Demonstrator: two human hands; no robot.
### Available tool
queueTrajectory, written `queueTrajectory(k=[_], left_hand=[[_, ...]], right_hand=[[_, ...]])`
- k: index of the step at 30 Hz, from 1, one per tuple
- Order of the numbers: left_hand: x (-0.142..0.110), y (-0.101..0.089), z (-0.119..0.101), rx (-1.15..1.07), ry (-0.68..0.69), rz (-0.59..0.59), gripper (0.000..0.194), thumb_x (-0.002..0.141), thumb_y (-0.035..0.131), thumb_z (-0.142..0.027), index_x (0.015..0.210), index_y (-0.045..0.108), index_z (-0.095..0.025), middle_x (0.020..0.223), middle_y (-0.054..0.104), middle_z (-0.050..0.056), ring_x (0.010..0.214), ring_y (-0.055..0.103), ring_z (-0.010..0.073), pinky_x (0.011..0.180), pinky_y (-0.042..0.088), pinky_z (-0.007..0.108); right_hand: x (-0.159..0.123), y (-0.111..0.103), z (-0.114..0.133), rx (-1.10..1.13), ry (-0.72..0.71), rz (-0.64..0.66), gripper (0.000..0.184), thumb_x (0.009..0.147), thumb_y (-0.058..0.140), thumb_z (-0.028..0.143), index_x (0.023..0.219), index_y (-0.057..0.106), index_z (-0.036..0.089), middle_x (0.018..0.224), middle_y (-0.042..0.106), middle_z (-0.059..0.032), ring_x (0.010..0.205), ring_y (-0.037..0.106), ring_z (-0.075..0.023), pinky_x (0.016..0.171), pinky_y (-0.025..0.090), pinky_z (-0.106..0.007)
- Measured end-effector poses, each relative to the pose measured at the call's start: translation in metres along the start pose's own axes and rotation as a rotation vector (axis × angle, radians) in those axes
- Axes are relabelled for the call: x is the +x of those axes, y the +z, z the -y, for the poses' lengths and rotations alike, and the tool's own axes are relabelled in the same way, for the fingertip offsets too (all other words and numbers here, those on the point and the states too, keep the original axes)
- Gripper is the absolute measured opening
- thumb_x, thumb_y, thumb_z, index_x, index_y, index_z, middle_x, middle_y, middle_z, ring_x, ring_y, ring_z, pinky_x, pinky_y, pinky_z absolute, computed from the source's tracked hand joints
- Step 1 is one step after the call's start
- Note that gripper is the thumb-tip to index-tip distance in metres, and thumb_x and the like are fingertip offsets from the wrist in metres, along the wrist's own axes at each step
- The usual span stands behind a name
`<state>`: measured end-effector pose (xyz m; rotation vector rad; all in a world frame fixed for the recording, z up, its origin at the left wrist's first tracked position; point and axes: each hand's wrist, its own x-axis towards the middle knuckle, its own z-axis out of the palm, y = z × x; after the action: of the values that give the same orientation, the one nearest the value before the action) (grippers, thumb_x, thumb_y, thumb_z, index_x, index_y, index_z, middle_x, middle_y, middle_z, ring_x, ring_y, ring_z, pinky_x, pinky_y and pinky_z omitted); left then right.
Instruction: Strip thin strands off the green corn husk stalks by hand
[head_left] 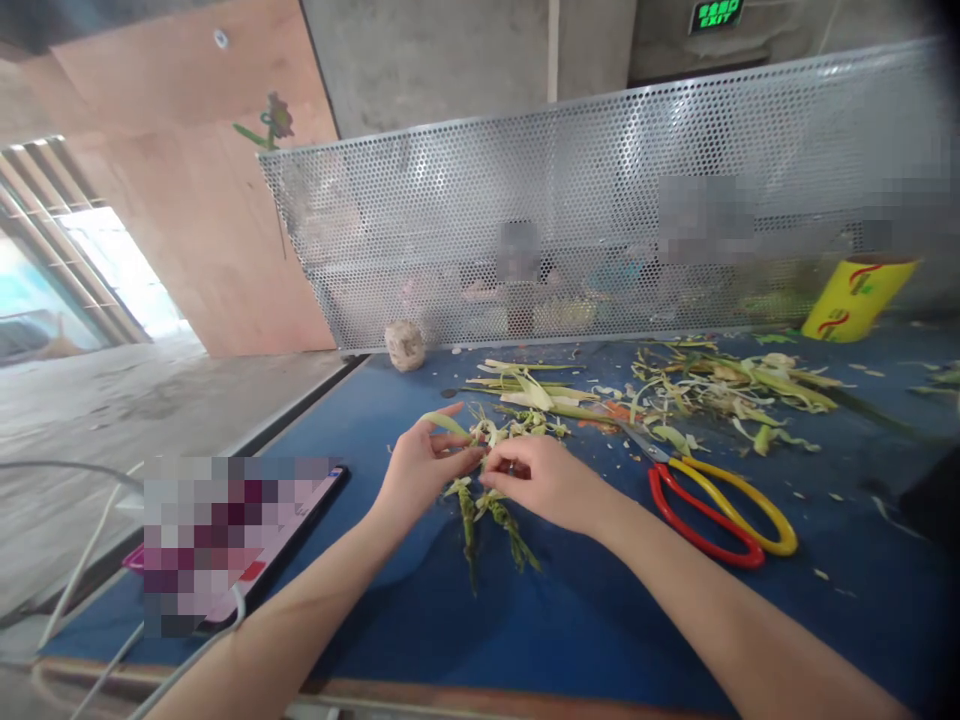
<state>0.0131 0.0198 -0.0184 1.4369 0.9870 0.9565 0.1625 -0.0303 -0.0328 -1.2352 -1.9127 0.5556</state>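
Observation:
My left hand (420,470) is closed in a pinch on a pale green leaf strip (448,425), which lies along its fingers. Thumb and fingertips of my right hand (551,482) meet close beside it, curled at the same bunch of plant pieces; what they grip is too small to make out. Below the hands, two green braided-looking plant stems (516,535) hang toward the table. Just beyond the fingertips are curled whitish-green scraps (536,424). To the right of my right hand lie scissors (720,505) with one red and one yellow handle.
Leaf strips and peelings (735,385) are heaped at the back right of the blue table (585,620). A yellow roll (859,298) and a ball of twine (405,345) stand near the perforated metal screen (450,220). At left is a tablet-like device (300,530) with cables.

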Motion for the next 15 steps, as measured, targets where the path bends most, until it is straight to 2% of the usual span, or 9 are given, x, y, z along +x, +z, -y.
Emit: queueTrajectory(k=[3, 6, 11, 15], left_hand=[[0.001, 0.001, 0.002, 0.024, 0.029, 0.014, 0.077, 0.048, 0.076, -0.022, 0.116, 0.043, -0.011, 0.071, 0.068, 0.003, 0.062, 0.064, 0.0170, 0.061, 0.051, 0.028], [0.002, 0.001, 0.003, 0.016, 0.050, 0.069, 0.079, 0.050, 0.076, -0.022, 0.120, 0.040, -0.013, 0.073, 0.069, 0.005, 0.062, 0.064, 0.0171, 0.059, 0.050, 0.026], [0.003, -0.001, 0.001, -0.052, 0.015, 0.125, 0.074, 0.058, 0.072, -0.023, 0.123, 0.037, -0.016, 0.080, 0.069, 0.006, 0.074, 0.065, 0.0185, 0.068, 0.051, 0.028], [0.002, -0.003, -0.001, -0.127, -0.029, 0.204, 0.067, 0.065, 0.067, -0.025, 0.123, 0.036, -0.017, 0.081, 0.069, 0.005, 0.078, 0.065, 0.0198, 0.074, 0.051, 0.034]], right_hand=[[0.006, 0.002, -0.006, 0.508, 0.200, 0.084, 0.015, 0.074, 0.052, 0.029, 0.073, 0.062, 0.017, 0.065, 0.061, -0.0010, 0.040, 0.047, -0.0073, 0.039, 0.032, -0.020], [0.010, 0.000, -0.010, 0.802, 0.302, 0.027, 0.021, 0.071, 0.055, 0.032, 0.079, 0.064, 0.016, 0.067, 0.063, -0.0023, 0.036, 0.044, -0.0059, 0.035, 0.029, -0.020], [0.014, 0.000, -0.015, 0.986, 0.369, 0.001, 0.026, 0.066, 0.057, 0.028, 0.088, 0.065, 0.017, 0.063, 0.061, -0.0005, 0.035, 0.041, -0.0045, 0.033, 0.022, -0.018], [0.015, 0.001, -0.017, 1.060, 0.403, -0.001, 0.026, 0.065, 0.058, 0.028, 0.087, 0.066, 0.018, 0.055, 0.053, 0.0037, 0.033, 0.028, -0.0013, 0.034, 0.014, -0.017]])
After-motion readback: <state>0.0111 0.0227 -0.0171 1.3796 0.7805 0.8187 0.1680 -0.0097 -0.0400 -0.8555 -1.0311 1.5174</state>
